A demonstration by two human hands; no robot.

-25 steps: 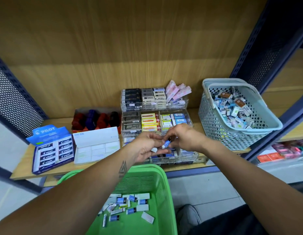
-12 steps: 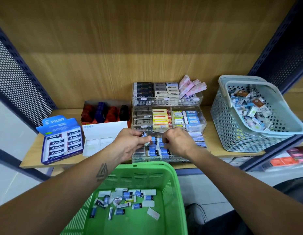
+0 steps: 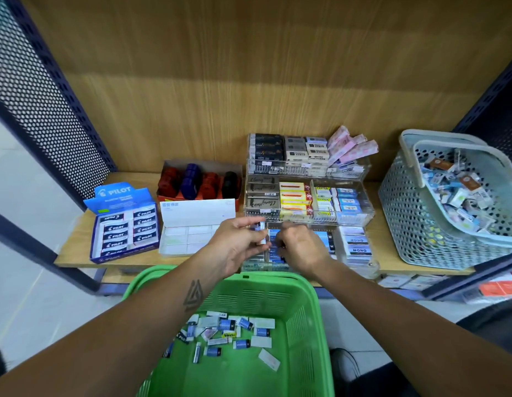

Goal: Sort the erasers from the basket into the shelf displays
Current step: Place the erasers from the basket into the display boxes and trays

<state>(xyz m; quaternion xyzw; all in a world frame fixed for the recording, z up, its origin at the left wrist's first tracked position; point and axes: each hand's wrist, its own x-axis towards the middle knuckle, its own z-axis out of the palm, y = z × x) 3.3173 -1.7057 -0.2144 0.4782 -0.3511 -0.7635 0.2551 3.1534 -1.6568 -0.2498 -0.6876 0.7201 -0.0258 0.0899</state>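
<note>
The left hand (image 3: 237, 245) pinches a small blue-and-white eraser (image 3: 261, 228) in its fingers, just over the clear display's (image 3: 360, 219) front tier; the right hand (image 3: 299, 247), at its 3 o'clock, curls down into that tier, its hold hidden. At 6 o'clock the green basket (image 3: 300, 325) holds loose erasers; a grey basket (image 3: 406, 213) stands at 3 o'clock, a Pilot box (image 3: 124, 224) at 9.

Green basket (image 3: 306, 325): glossy perforated plastic. Grey basket (image 3: 406, 213): matt plastic. Shelf (image 3: 77, 242) and back panel (image 3: 249, 67): matt wood grain; display tiers (image 3: 355, 219): clear glossy plastic.

Blue-white erasers (image 3: 229, 333) loose on green basket (image 3: 303, 325) floor; clear tiered shelf displays (image 3: 360, 213) hold sorted rows.
</note>
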